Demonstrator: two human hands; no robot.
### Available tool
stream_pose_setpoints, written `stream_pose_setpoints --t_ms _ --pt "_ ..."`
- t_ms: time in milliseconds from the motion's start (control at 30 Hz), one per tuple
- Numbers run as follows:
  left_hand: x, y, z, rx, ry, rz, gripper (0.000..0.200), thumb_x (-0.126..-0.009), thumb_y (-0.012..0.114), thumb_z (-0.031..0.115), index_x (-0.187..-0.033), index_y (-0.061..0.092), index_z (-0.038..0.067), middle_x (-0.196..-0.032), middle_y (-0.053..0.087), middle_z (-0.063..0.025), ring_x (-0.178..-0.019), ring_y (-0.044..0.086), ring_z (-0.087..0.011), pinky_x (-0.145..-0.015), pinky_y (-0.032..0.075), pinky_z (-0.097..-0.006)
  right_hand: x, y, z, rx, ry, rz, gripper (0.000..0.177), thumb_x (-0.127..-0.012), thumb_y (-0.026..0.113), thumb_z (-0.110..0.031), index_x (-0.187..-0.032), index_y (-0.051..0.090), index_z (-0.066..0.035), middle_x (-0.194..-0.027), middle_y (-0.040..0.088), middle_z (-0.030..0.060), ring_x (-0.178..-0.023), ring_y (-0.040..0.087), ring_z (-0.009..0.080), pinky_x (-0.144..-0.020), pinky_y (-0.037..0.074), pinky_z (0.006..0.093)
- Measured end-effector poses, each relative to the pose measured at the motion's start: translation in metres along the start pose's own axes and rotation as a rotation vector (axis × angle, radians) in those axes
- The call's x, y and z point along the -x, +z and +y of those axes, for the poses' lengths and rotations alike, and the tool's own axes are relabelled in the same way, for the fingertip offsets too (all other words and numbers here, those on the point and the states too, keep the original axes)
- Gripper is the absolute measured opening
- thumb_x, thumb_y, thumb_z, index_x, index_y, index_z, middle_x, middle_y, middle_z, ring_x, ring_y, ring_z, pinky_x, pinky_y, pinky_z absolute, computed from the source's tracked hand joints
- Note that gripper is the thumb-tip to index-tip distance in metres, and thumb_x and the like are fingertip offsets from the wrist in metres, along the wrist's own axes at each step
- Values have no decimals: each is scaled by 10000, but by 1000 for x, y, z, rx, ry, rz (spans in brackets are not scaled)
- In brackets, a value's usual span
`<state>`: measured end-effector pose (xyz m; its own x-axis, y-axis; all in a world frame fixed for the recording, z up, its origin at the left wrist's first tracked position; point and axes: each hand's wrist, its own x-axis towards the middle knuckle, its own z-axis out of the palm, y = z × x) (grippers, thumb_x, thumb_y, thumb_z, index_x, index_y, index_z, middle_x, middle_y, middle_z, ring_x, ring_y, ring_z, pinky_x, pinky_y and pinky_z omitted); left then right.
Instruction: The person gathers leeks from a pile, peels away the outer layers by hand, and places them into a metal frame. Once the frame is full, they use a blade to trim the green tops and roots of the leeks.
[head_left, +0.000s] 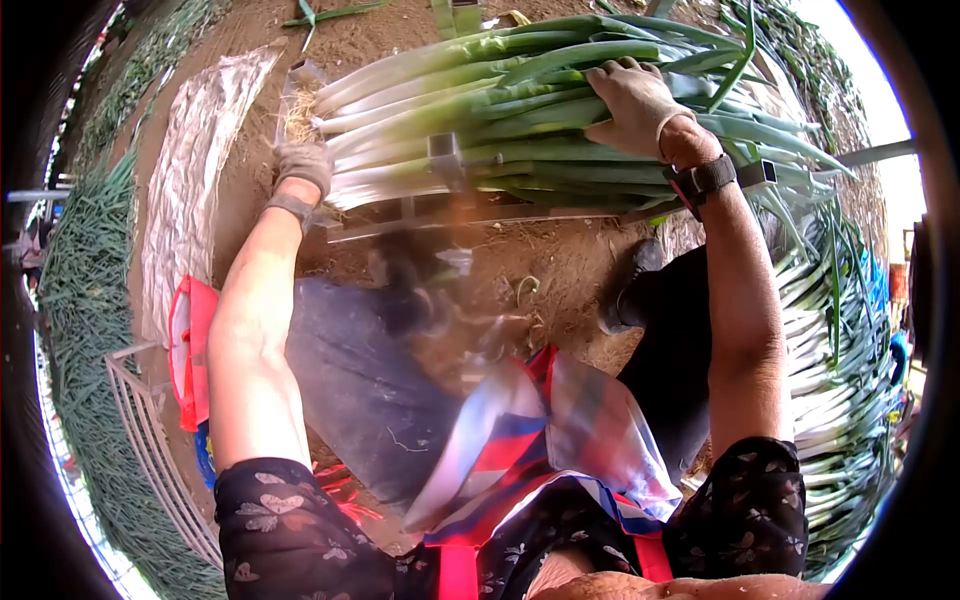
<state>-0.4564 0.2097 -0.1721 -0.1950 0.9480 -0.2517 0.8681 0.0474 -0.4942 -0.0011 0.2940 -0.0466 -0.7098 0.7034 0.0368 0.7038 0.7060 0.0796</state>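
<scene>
Your left hand point(303, 165) presses on the white root ends of the leek bundle point(480, 110); can't tell its grip. Your right hand point(638, 105) lies flat, unclenched, on the greens. The bundle rests on a metal rack point(450, 215). Likely evening the ends; lifting calls for a proper hold.

My left hand point(303, 165) presses the white ends of the leek bundle point(500, 110); my right hand point(635, 105) lies flat atop its green leaves.

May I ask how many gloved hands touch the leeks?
2: left hand against the white ends of the long green-and-white leek bundle; right hand atop its green leaves.
</scene>
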Motion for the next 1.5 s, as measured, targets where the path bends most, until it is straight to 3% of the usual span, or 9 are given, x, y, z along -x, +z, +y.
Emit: stream_pose_setpoints --t_ms 133,267,400,633,767,833,1067,1300,1500 --pt "-2 0 15 -19 35 6 279 -922 508 164 -1045 734 57 -1057 720 -159 -983 692 -327 -823 522 -488 3 23 -2 -43 87 -233 516 -834 659 -462 -979 654 33 -1028 633 197 -1035 579 345 -853 501 448" --pt "-11 0 18 -17 118 42 265 -922 518 174 -1030 730 57 -1038 716 -155 -965 681 -330 -821 522 -478 22 12 -6 -56 104 -2 520 -805 648 -503 -1017 710 -32 -1167 624 161 -1127 549 330 -939 432 456" --pt "-8 7 7 -57 185 67 253 -922 529 184 -1015 727 57 -1018 712 -150 -946 670 -332 -819 521 -467 67 -9 -14 -159 36 518 299 -647 718 -306 -857 696 -94 -938 659 91 -963 614 264 -848 454 408" --pt "1 -16 -23 -248 138 19 235 -921 548 201 -989 721 57 -984 705 -143 -914 650 -337 -815 520 -448 391 -55 -75 -309 828 700 282 -760 742 -295 -979 693 -123 -1020 675 87 -964 637 284 -821 518 422" --pt "30 -43 -11 -215 50 161 242 -923 552 209 -994 719 50 -995 702 -148 -929 646 -338 -827 516 -446 566 14 -161 -362 1609 239 65 -828 668 -122 -862 664 -67 -877 643 108 -884 636 245 -752 542 379" --pt "46 -60 -1 -177 37 232 245 -924 553 213 -997 718 46 -1000 701 -151 -936 645 -338 -833 514 -444 616 25 -187 -326 1876 -484 128 -855 599 -91 -965 638 -38 -975 621 127 -998 610 265 -848 518 399" --pt "112 -119 38 1 59 554 259 -928 560 226 -1006 714 33 -1019 697 -161 -962 638 -340 -854 506 -440 639 31 -165 -49 1340 -939 491 -989 388 -216 -1471 397 -123 -1538 380 101 -1461 292 259 -1232 180 401" --pt "180 -144 58 135 184 802 275 -932 566 240 -1015 711 20 -1037 692 -170 -989 632 -341 -875 498 -435 641 51 -142 -384 1717 -426 259 -850 630 -80 -1105 656 -42 -1120 659 101 -1166 562 246 -1179 288 402" --pt "233 -163 119 452 424 694 289 -930 603 246 -1019 703 -10 -1047 693 -176 -1001 632 -343 -940 465 -415 650 -9 -202 59 1271 -340 129 -843 630 -67 -964 673 -77 -988 669 78 -1083 588 226 -1183 276 394"
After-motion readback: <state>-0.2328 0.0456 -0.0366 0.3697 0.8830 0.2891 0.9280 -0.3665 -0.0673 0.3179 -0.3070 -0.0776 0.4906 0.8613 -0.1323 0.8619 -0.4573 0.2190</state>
